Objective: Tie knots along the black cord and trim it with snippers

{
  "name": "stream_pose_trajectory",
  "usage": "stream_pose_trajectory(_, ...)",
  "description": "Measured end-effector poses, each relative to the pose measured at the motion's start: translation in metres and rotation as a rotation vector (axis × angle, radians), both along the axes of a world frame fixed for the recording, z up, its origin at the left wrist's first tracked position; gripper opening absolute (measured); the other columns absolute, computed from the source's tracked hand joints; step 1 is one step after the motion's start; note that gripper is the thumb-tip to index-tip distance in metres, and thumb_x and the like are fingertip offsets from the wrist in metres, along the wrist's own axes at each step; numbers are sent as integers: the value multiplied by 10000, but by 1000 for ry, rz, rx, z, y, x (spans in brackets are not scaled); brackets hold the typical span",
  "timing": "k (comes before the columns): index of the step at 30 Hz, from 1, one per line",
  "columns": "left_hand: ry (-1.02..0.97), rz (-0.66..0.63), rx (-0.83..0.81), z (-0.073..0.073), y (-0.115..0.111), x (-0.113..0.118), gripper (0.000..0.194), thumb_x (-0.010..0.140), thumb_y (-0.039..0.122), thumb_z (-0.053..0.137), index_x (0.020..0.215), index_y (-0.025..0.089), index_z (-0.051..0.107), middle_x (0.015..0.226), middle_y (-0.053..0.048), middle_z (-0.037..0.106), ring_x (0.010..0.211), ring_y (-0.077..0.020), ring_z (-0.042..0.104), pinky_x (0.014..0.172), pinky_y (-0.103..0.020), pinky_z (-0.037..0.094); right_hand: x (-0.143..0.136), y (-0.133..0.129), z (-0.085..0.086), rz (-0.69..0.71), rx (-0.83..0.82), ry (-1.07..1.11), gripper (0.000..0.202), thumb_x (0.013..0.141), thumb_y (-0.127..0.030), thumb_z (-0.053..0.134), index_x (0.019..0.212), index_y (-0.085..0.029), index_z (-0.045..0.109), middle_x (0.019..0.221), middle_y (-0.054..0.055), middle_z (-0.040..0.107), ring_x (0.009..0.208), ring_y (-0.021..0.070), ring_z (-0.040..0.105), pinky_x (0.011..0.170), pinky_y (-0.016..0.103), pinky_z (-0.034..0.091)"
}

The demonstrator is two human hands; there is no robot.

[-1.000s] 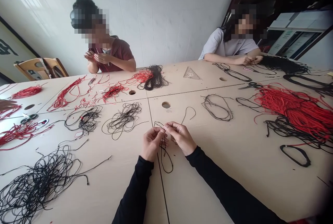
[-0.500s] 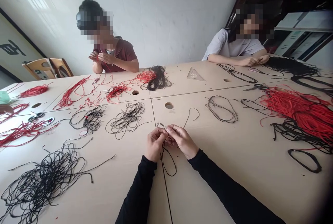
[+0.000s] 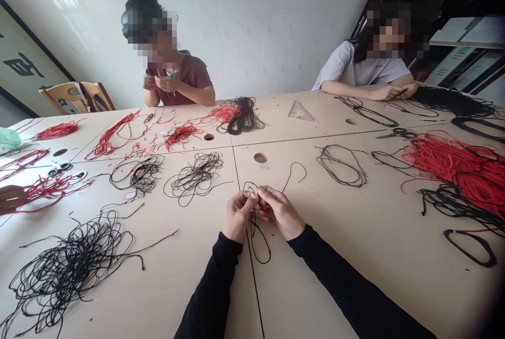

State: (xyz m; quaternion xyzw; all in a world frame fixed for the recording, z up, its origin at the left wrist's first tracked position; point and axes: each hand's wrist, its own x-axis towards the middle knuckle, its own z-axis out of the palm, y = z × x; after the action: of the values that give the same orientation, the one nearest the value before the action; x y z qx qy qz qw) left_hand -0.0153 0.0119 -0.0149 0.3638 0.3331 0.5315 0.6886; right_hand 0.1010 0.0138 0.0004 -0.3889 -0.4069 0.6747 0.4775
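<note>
Close together above the table seam, my left hand (image 3: 239, 216) and my right hand (image 3: 282, 211) both pinch a thin black cord (image 3: 269, 250). A loop of that cord hangs below my fingers toward me. A small bend of it shows above the fingertips, and a loose end curls away on the far side of my right hand. The exact spot where the fingertips meet is partly hidden by the fingers. To the left of my hands lies a loose bundle of black cord (image 3: 196, 177); to the right, a coiled black cord (image 3: 342, 166).
A large tangle of black cord (image 3: 74, 265) spreads at the near left. Red cord (image 3: 453, 165) is piled at the right beside scissors (image 3: 398, 133). A triangle ruler (image 3: 300, 111) lies far back. Two people sit opposite; another person's hand (image 3: 11, 199) is at the left edge.
The view has shifted slightly, moving everything a little to the right. Another person's hand has come in farther at the left edge. My hands keep their pinch on the cord.
</note>
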Motion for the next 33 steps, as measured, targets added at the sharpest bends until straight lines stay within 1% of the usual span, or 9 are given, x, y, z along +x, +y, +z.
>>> stream_pose_trajectory(8,49,-6,18,3,0,0,254,746,362,674,724,146,543,575,7,575,475,-118,554,480,-278,509,5,-1,0,-23,194,-132,294,817,-482,585,814,-192,536,598,-37,492,451,97,450,406,242,411)
stream_pose_trajectory(12,36,-14,7,3,0,0,272,750,388,663,730,133,572,628,-3,576,482,-108,545,477,-281,512,5,0,0,-34,184,-116,278,809,-475,596,815,-201,550,589,-43,471,452,104,456,390,245,408)
stream_pose_trajectory(18,94,44,47,6,-2,0,296,728,408,686,709,132,583,617,0,571,486,-103,539,478,-270,507,4,2,2,-60,111,-95,291,793,-471,602,822,-191,527,720,-7,522,536,117,487,431,257,425)
stream_pose_trajectory(21,129,90,44,6,-2,1,314,722,429,687,739,134,582,609,6,559,496,-111,545,477,-274,510,6,4,-1,-232,180,-211,299,791,-439,613,924,-196,504,815,11,533,661,129,517,588,281,466)
stream_pose_trajectory(23,185,117,66,6,-2,1,320,728,439,678,740,137,573,591,11,546,485,-115,542,464,-272,500,9,4,-2,-370,300,-368,304,805,-411,606,998,-208,488,850,15,527,723,139,505,692,307,459)
stream_pose_trajectory(24,232,127,92,5,-3,2,316,739,439,668,735,138,568,575,13,541,475,-113,537,460,-265,490,9,4,-2,-388,372,-464,277,824,-400,586,1009,-212,500,865,22,529,744,147,498,726,321,449)
stream_pose_trajectory(28,453,134,235,2,-5,2,281,812,417,595,752,143,576,534,15,536,460,-100,520,470,-229,436,11,0,3,-259,562,-757,196,869,-375,519,876,-204,613,868,59,564,825,194,498,767,352,420)
stream_pose_trajectory(31,523,133,277,1,-6,1,272,834,409,570,758,148,574,545,11,546,476,-106,531,487,-232,430,11,-1,5,-234,539,-766,212,870,-376,515,806,-198,611,833,55,578,779,190,501,737,346,423)
stream_pose_trajectory(33,525,117,279,2,-6,1,276,833,411,571,743,150,565,544,9,549,478,-113,539,498,-242,438,11,0,6,-238,494,-684,210,863,-385,525,800,-195,592,860,52,583,762,179,517,724,336,435)
